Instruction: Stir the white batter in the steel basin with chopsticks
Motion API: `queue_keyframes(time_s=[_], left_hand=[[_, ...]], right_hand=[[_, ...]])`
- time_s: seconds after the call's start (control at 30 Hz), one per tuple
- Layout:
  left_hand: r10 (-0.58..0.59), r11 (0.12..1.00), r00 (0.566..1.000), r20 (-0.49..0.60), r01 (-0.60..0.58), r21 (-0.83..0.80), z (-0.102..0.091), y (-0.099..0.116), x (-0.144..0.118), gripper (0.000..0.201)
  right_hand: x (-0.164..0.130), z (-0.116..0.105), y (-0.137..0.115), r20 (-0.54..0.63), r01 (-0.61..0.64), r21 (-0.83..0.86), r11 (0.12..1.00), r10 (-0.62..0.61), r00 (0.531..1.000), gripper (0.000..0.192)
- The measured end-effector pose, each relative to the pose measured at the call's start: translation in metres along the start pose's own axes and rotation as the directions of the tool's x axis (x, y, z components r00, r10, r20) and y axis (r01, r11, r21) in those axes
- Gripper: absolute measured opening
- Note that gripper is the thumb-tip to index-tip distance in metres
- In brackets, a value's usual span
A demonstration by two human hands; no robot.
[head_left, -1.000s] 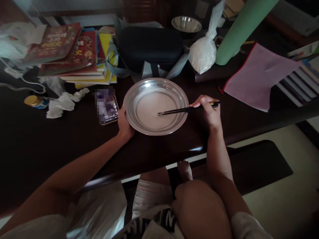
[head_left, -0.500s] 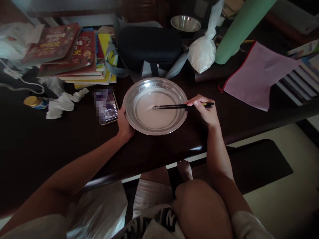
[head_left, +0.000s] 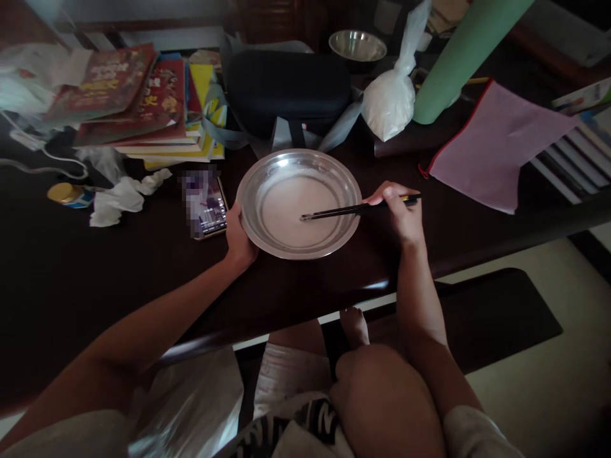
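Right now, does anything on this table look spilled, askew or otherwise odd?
No spill shows: the pale liquid stays inside the metal plate. Crumpled tissues lie loose left of the phone, and the book stack is fanned unevenly.

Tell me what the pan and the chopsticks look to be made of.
The pan looks like thin metal, likely stainless steel: silvery, with bright glints on its sloping wall. It holds a pale, milky liquid. The chopsticks in the right hand are dark and smooth; whether lacquered wood or plastic cannot be told.
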State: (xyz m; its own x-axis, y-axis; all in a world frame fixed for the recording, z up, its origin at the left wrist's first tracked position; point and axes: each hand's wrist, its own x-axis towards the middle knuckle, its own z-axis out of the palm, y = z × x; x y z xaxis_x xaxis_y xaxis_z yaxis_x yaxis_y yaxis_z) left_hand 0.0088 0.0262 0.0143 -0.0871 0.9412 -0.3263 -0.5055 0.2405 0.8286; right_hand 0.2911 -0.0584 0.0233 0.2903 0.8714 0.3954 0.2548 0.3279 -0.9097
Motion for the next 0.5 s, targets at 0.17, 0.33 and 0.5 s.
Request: queue_keyframes(time_s=[0.17,0.33,0.5], left_hand=[[-0.013,1.000,1.000,-0.001,0.013,-0.005,-0.0010,-0.0008,0.0011,0.034],[0.028,0.999,1.000,0.009,-0.027,-0.020,-0.0035,-0.0033,0.0043,0.033],[0.034,0.999,0.999,0.030,-0.034,0.000,-0.0052,-0.0042,0.0052,0.034]], right_hand=[[0.0010,-0.0019,0.0021,0.065,0.000,-0.052,0.999,0.004,0.998,0.040],[-0.0006,-0.0022,0.0016,0.025,-0.012,-0.004,1.000,0.012,1.000,0.043],[-0.0004,-0.0017,0.0017,0.048,-0.003,-0.042,0.999,0.005,0.999,0.038]])
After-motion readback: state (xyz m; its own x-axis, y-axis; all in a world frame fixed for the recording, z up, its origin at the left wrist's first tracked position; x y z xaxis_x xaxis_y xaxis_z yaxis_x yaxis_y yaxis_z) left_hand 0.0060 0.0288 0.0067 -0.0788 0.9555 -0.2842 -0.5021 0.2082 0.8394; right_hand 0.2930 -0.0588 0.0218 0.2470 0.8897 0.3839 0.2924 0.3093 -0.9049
